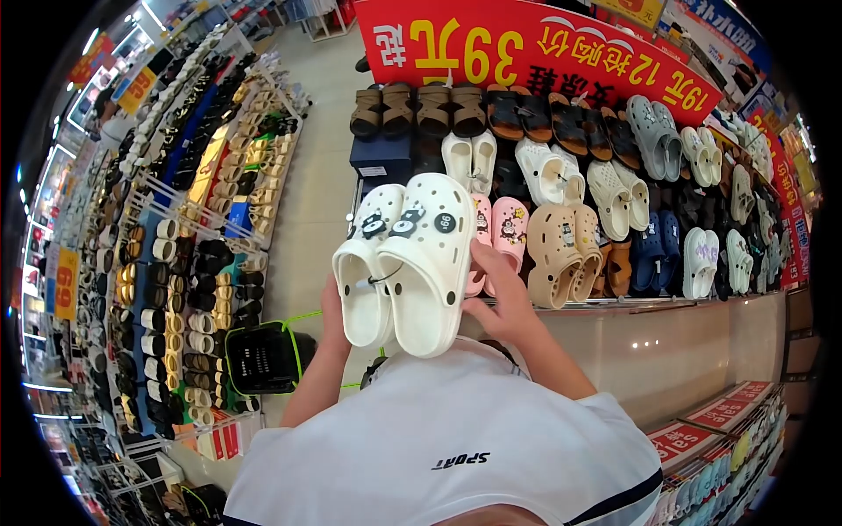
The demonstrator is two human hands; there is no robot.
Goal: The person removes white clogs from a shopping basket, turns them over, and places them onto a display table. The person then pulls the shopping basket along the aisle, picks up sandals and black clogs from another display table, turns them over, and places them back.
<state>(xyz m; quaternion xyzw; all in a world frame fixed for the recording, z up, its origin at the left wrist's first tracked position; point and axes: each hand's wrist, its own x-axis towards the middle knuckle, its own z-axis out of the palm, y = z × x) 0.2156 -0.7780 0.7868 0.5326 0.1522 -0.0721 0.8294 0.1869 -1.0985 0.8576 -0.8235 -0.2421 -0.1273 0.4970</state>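
A pair of white clogs is held up in front of my chest. Holes dot their uppers, dark and white charms decorate them, and a dark tie joins the two. My right hand grips the right clog along its outer side, thumb near the heel. At the outer side of the other clog is my left hand, its fingers mostly hidden behind the shoe. Just behind the pair stand pink clogs with charms, partly covered by the white ones. Beige clogs sit to the right of the pink ones.
A display shelf of sandals and clogs runs ahead and right, under a red price banner. A black shopping basket with green edges is at lower left. Racks of shoes line the left side of a tiled aisle.
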